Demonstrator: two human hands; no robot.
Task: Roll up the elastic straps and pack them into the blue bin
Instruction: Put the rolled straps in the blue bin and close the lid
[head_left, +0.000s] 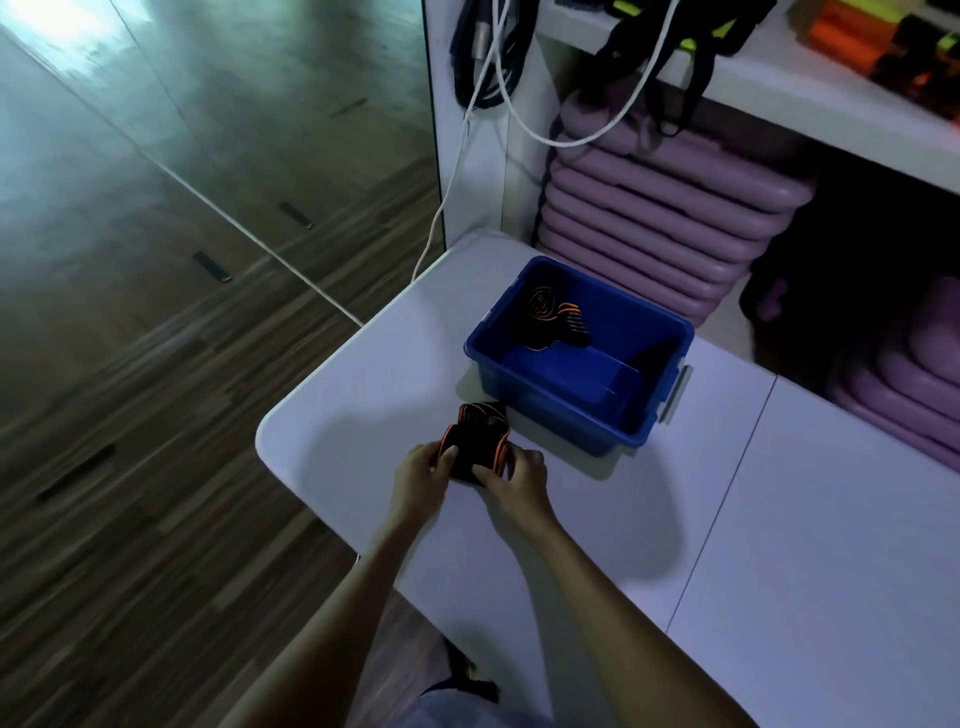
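A white bench (363, 374) stands on a wood-plank floor (130, 364), with its rounded corner at 9 o'clock of the hands and purple mats (649, 218) shelved at 12. The left hand (418, 470) and right hand (519, 475) curl their fingers round a half-rolled elastic strap (475, 441), just at 7 o'clock of the blue bin (561, 415). The bin holds rolled straps (556, 317).

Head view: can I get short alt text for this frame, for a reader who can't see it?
The left hand and right hand hold a bundled black-and-orange elastic strap on a white table, just in front of an open blue bin. Rolled straps already lie in the bin's far corner.
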